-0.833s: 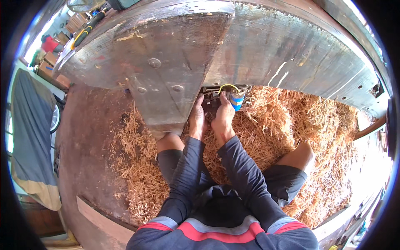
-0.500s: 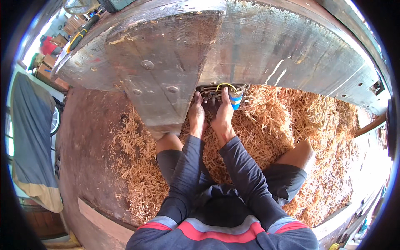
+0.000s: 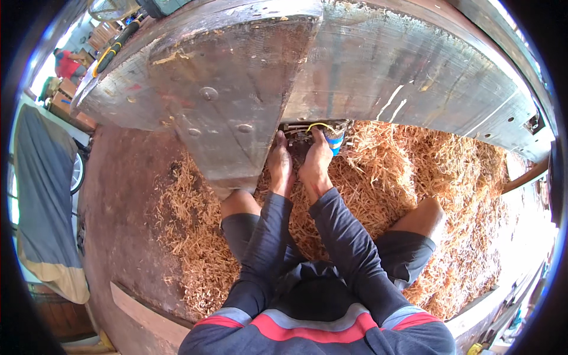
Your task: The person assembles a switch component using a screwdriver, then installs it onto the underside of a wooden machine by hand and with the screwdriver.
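Note:
Just below the front edge of the workbench [image 3: 367,77], my left hand [image 3: 280,164] and my right hand [image 3: 316,161] reach forward side by side, thumbs uppermost. Between and beyond them is a dark cluster of small, thin pieces [image 3: 294,128], partly under the bench; its kind is unclear. Both hands appear closed at its near side, but their fingers are mostly hidden beneath. A blue cylindrical container [image 3: 335,144] sits against the right of the cluster, beside my right hand. A thin yellow loop [image 3: 319,125] arcs over my right thumb.
Wood shavings [image 3: 378,160] cover the floor around my bent legs. A thick bench leg [image 3: 228,118] stands close to my left hand. A yellow-and-black hand tool [image 3: 109,56] lies on the bench at far left. Beyond it is a person in red [image 3: 68,64].
My right thumb has dipped slightly below the yellow loop, and the cluster sits a little farther under the bench edge. The person in red at far left has shifted.

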The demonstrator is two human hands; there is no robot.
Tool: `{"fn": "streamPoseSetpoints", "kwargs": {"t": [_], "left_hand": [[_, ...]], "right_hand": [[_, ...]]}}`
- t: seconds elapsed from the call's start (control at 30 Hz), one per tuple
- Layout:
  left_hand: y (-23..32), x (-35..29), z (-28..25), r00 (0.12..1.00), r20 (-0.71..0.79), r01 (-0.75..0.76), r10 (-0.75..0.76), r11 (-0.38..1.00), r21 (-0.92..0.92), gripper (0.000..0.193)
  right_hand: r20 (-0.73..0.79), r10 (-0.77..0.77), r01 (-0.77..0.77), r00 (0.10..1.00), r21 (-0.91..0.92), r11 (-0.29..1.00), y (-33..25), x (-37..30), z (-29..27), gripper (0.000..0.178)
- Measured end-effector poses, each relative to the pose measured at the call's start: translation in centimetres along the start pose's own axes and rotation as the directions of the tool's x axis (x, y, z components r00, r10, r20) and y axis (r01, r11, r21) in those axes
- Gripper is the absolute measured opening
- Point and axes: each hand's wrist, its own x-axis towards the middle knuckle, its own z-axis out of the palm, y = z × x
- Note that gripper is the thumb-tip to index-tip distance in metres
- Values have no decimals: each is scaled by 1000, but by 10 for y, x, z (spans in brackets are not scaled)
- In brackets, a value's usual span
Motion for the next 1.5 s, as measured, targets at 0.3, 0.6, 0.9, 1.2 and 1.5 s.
{"fn": "streamPoseSetpoints", "kwargs": {"t": [0.3, 0.6, 0.9, 1.2, 1.5], "left_hand": [[3, -10, -4, 994, 98, 57, -43, 988, -141, 37], [5, -22, -5, 987, 160, 43, -20, 989, -142, 50], [16, -18, 1, 983, 180, -59, 40, 993, 101, 55], [-7, -36, -37, 962, 250, 74, -114, 983, 167, 40], [1, 21, -13, 940, 267, -279, 213, 929, 242, 24]], "right_hand": [[1, -19, 19, 1000, 7, 1000, -2, 0, 2, 21], [-9, 54, -54, 998, -22, 998, -6, 4, -3, 15], [31, -210, 211, 977, -229, 950, 12, -13, -19, 28], [171, 80, -69, 982, -65, 995, -35, -50, -126, 24], [180, 204, -93, 962, -485, 869, -79, -53, -206, 28]]}}
